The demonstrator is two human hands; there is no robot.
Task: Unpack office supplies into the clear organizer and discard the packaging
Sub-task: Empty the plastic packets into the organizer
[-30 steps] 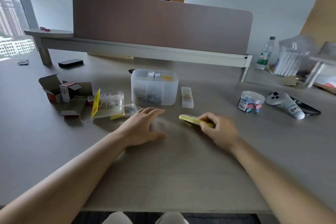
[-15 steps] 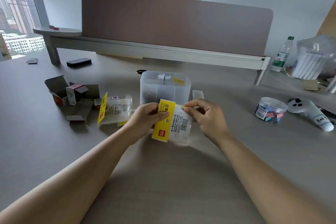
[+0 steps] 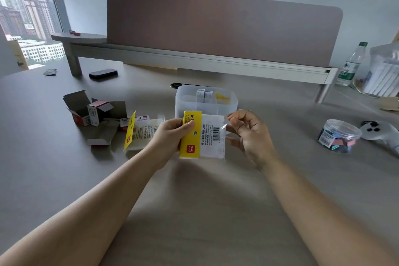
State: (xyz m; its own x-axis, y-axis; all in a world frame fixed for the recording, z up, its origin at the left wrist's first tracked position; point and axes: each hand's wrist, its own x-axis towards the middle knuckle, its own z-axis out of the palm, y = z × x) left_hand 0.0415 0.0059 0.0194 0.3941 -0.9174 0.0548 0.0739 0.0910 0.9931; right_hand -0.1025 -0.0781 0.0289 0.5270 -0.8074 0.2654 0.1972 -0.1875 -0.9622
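Observation:
A sticky-note packet (image 3: 203, 136) with a yellow header and clear plastic wrap is held up above the desk, in front of the clear organizer (image 3: 190, 103). My left hand (image 3: 170, 136) grips its yellow left edge, thumb on the front. My right hand (image 3: 248, 134) pinches the clear flap at the packet's upper right corner. The organizer holds small boxes and a yellow item. Left of it lies emptied packaging: another yellow-and-clear bag (image 3: 138, 131) and opened red-and-white cardboard boxes (image 3: 92, 112).
A clear tub of coloured clips (image 3: 339, 136) and a white controller (image 3: 380, 131) sit at the right. A water bottle (image 3: 352, 65) and a bag of white items (image 3: 384, 73) stand far right. A black case (image 3: 103, 74) lies far left. A person stands behind the divider (image 3: 216, 28).
The packet was picked off the desk with my right hand, then taken in both hands and raised. Since half a second ago my right hand has peeled the clear flap outward.

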